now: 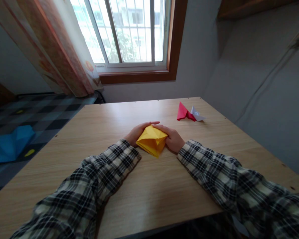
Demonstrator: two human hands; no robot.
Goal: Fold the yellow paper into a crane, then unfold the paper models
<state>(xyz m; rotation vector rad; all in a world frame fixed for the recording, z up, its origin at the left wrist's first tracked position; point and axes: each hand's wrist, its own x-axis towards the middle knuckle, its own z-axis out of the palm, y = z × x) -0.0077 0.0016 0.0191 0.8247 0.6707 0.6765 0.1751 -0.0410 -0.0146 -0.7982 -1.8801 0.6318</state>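
A yellow folded paper (pixel 153 136) is held in both hands above the middle of the wooden table (pixel 149 189). Its layers gape on the side facing me, and a pointed corner hangs toward me. My left hand (pixel 139 131) is wrapped round its left and far side, fingers reaching along the far edge. On the right side, my right hand (pixel 173 137) grips the paper, with fingers lying over its far top edge. Fingertips of the two hands meet behind the paper. My left palm and both thumbs are partly hidden.
A red folded paper (pixel 183 113) and a white folded paper (pixel 197 114) stand side by side at the table's back right. To the left, a blue folded paper (pixel 12 142) lies on a checked bedspread (pixel 47 113). A window (pixel 134 33) and curtain (pixel 57 43) are behind.
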